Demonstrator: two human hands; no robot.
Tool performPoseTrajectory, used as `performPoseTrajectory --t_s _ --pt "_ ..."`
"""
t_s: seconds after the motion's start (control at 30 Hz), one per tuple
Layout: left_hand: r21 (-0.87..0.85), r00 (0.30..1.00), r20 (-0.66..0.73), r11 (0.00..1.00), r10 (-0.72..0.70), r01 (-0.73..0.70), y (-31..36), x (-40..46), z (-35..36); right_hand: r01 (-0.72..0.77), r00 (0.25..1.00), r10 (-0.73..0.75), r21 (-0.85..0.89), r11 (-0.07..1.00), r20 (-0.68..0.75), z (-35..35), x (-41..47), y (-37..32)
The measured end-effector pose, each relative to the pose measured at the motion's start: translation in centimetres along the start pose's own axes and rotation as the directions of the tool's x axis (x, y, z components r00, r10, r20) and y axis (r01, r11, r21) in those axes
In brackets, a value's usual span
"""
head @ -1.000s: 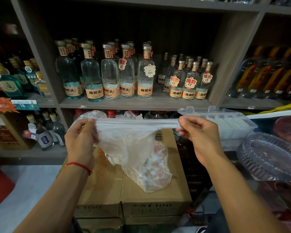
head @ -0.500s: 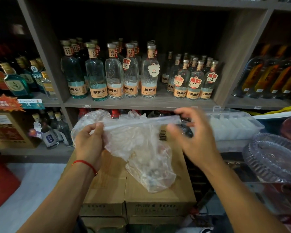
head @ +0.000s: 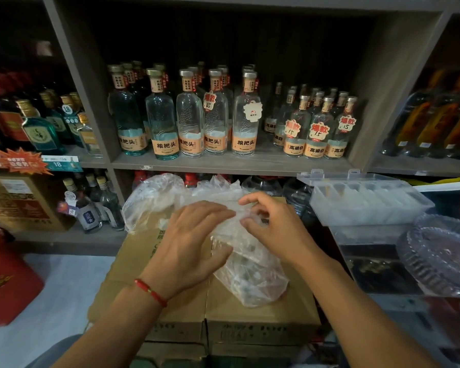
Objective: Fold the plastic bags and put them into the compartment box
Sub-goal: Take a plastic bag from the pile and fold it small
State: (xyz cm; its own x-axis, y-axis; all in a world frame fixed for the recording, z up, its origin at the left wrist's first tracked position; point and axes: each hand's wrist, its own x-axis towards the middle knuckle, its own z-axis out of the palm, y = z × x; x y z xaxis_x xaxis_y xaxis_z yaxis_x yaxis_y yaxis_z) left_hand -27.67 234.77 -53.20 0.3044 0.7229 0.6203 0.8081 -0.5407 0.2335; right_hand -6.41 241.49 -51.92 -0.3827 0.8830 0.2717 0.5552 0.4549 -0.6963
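A crumpled clear plastic bag hangs over the tops of two cardboard boxes. My left hand lies over its upper middle, fingers stretched across the film and thumb tucked against it. Just to the right, my right hand pinches the bag's top edge between thumb and forefinger. The two hands almost touch. One loose handle loop bulges out to the left. The clear compartment box stands open at the right, with folded bags in its cells.
Behind the boxes is a dark shelf unit packed with glass liquor bottles. Stacked clear plastic trays sit at the right, below the compartment box. A red container stands on the pale floor at the left.
The bag's top edge was stretched wide between my hands. My right hand has swung left to meet my left, doubling the bag over, and both have dropped toward the boxes.
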Motion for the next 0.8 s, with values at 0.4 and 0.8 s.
performPoseTrajectory --t_s 0.4,0.8 --pt "-0.556 0.721 -0.235 0.699 -0.651 0.450 -1.3 0.8 -1.7 -0.024 0.995 -0.019 0.423 0.906 0.097 -4.6 -1.1 0.6" --pt "-0.711 0.618 -0.195 0.544 -0.761 0.446 -2.6 0.4 -1.7 -0.007 1.000 0.003 0.520 0.854 0.008 -4.7 -1.7 0.4"
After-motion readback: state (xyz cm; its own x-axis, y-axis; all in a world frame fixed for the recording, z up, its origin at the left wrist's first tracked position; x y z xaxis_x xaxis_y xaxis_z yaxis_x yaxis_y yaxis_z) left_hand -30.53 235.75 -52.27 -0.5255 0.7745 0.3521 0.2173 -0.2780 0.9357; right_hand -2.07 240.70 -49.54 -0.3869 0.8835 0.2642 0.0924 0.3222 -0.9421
